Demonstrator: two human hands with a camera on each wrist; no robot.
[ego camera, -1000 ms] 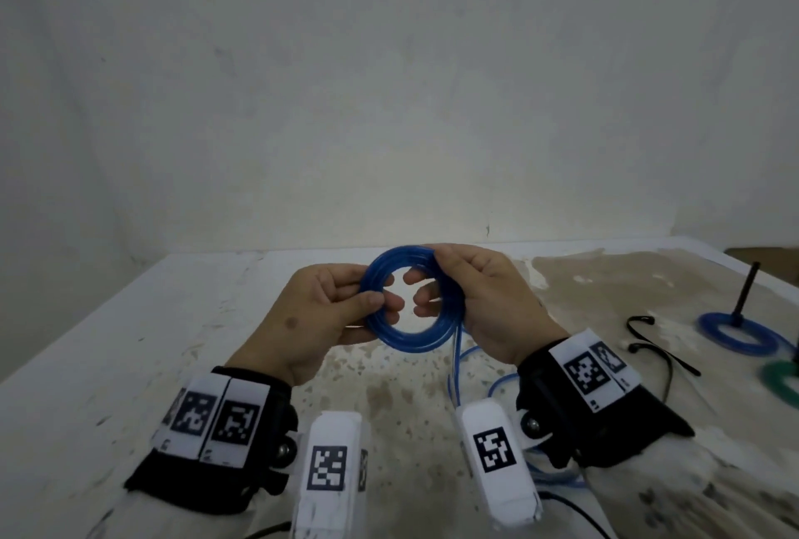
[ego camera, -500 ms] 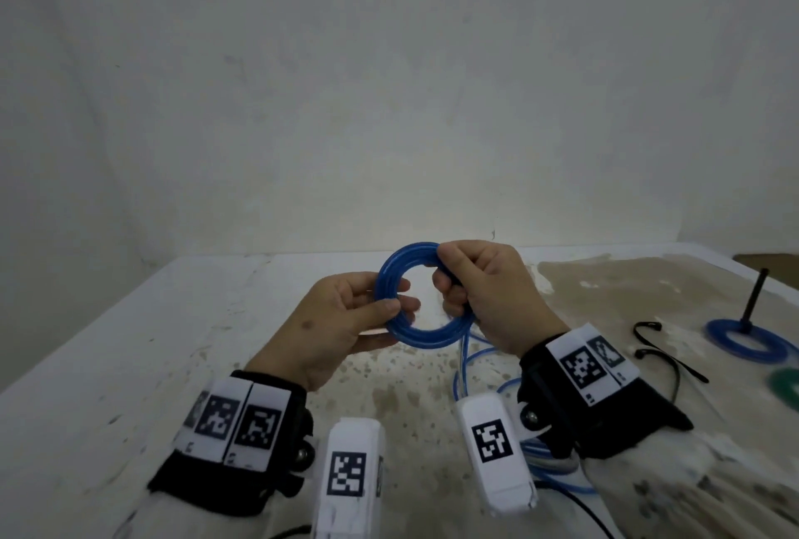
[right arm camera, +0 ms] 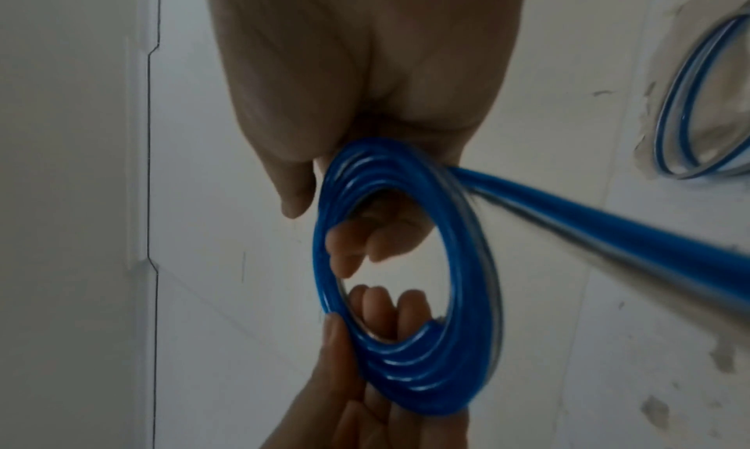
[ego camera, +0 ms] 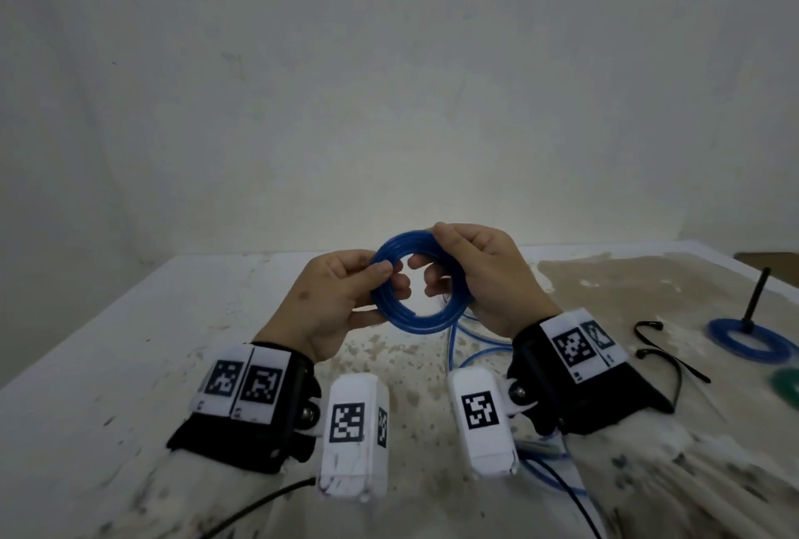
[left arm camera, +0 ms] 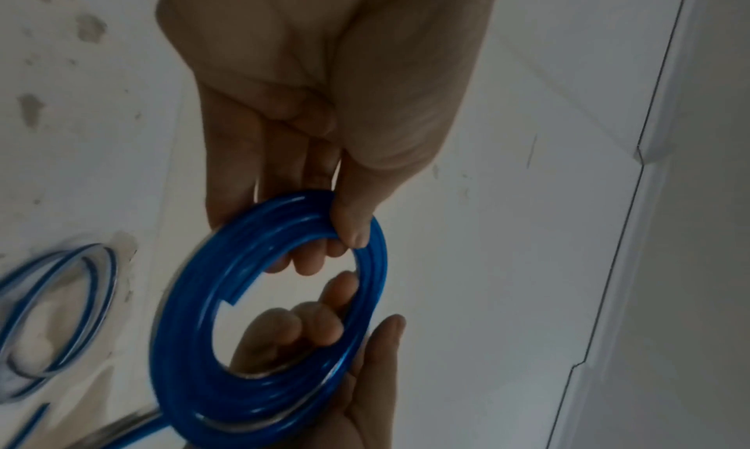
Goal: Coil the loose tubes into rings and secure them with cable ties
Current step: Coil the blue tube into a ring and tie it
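Note:
A blue tube coil (ego camera: 415, 324) of several turns is held upright above the table between both hands. My left hand (ego camera: 346, 300) pinches its left side, thumb in front and fingers through the ring. My right hand (ego camera: 480, 279) grips the top right of the coil (right arm camera: 405, 376), fingers curled through it. The coil (left arm camera: 191, 343) shows its cut inner end in the left wrist view. A loose tail (right arm camera: 609, 231) runs from the coil down to more blue tube (ego camera: 471, 348) lying on the table. Two black cable ties (ego camera: 657, 354) lie at the right.
A finished blue ring (ego camera: 748, 341) sits around a black peg (ego camera: 754, 296) at the far right. A green ring (ego camera: 787, 383) is cut off by the right edge. The stained white table (ego camera: 129, 344) meets a white wall behind. A black cable (ego camera: 259, 504) runs near my left sleeve.
Both hands have lifted the coil slightly and kept turning it. My right hand's grip has shifted from the side to the top right of the ring, and the loose tail has shortened.

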